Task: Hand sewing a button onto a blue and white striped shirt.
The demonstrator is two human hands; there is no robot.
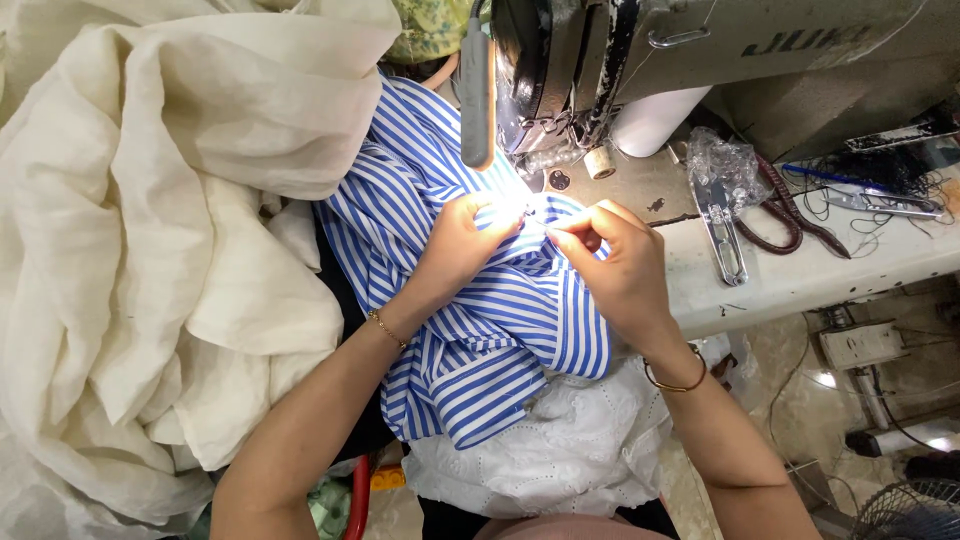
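Note:
A blue-and-white striped fabric (pixel 470 350) lies bunched across the sewing machine table and hangs down toward my lap. My left hand (pixel 462 238) pinches a fold of it just in front of the machine's needle area. My right hand (pixel 612 262) pinches the same fabric a little to the right, fingertips almost touching the left hand's. The spot between the fingers is brightly lit, and what they hold there is too small to tell. The grey sewing machine (pixel 620 50) stands right behind both hands.
A big heap of cream cloth (pixel 150 250) fills the left side. White eyelet fabric (pixel 560 450) lies on my lap. On the white table (pixel 800 275) at the right are thread snips (pixel 722 230), a crumpled plastic bag (pixel 725 165), cords and scissors (pixel 880 203).

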